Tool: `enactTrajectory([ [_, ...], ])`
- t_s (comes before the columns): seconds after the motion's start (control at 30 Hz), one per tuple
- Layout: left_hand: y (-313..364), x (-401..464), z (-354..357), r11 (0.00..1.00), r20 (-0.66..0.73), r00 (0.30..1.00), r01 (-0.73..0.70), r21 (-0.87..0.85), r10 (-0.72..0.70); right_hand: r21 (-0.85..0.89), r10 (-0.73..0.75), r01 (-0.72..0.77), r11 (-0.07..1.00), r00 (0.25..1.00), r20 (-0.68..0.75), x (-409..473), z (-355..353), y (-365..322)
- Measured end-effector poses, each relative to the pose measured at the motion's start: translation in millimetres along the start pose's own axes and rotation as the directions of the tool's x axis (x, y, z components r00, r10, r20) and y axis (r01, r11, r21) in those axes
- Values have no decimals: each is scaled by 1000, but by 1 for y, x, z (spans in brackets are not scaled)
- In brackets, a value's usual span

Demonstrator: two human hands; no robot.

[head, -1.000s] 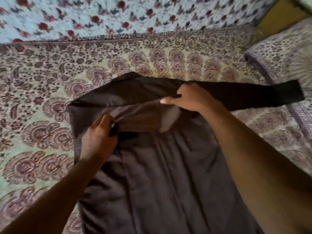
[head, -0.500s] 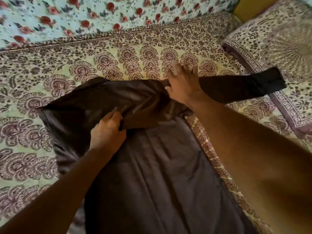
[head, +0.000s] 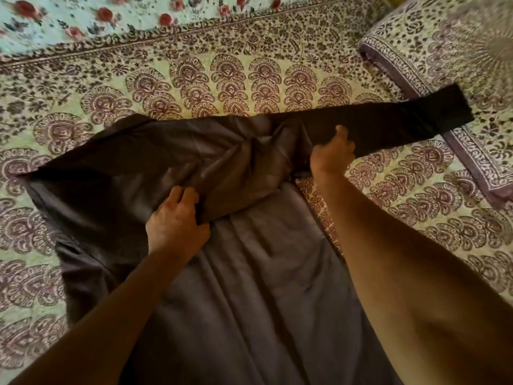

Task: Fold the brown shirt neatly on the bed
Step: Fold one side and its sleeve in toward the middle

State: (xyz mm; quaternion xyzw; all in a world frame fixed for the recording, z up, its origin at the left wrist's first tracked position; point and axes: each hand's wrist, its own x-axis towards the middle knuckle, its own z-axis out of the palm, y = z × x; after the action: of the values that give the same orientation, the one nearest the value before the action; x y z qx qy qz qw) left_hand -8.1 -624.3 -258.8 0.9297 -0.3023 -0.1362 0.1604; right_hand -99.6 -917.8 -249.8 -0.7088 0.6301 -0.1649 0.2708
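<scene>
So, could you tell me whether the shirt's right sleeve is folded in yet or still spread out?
Spread out: the right sleeve lies straight across the bedsheet, its cuff reaching the pillow.

One shirt (head: 249, 287), one bedsheet (head: 222, 79), one pillow (head: 444, 45), one floral quilt (head: 83, 20) — and two hands: left (head: 175, 220), right (head: 331, 154).

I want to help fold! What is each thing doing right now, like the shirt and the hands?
shirt: spread on the bed, top part folded over, wrinkled
sleeve: stretched out straight to the right
left hand: gripping the folded edge
right hand: resting on the shirt near the sleeve
pillow: lying on the bed
</scene>
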Motion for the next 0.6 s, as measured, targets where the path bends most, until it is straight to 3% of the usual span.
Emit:
enactTrajectory([
  [0.1, 5, 5, -1, 999, 47, 998, 49, -5, -48, -75, 47, -37, 996, 988, 146, 20, -5, -7],
  [0.17, 8, 9, -3, 997, 74, 995, 72, -18, -71, -13, 77, -76, 997, 981, 175, 31, -4, -5],
  [0.37, 26, 10, -5, 999, 36, 998, 48, 25, -49, 103, -6, 10, 995, 999, -44, 53, -30, -14],
  [0.47, 37, 9, -3, 999, -36, 999, -37, 37, 38, 2, -109, 109, 994, 990, -95, 72, -43, -17],
  [0.6, 45, 10, 4, 994, -45, 993, -109, 10, 110, -241, -150, 146, 960, 989, 0, 65, -44, -6],
])
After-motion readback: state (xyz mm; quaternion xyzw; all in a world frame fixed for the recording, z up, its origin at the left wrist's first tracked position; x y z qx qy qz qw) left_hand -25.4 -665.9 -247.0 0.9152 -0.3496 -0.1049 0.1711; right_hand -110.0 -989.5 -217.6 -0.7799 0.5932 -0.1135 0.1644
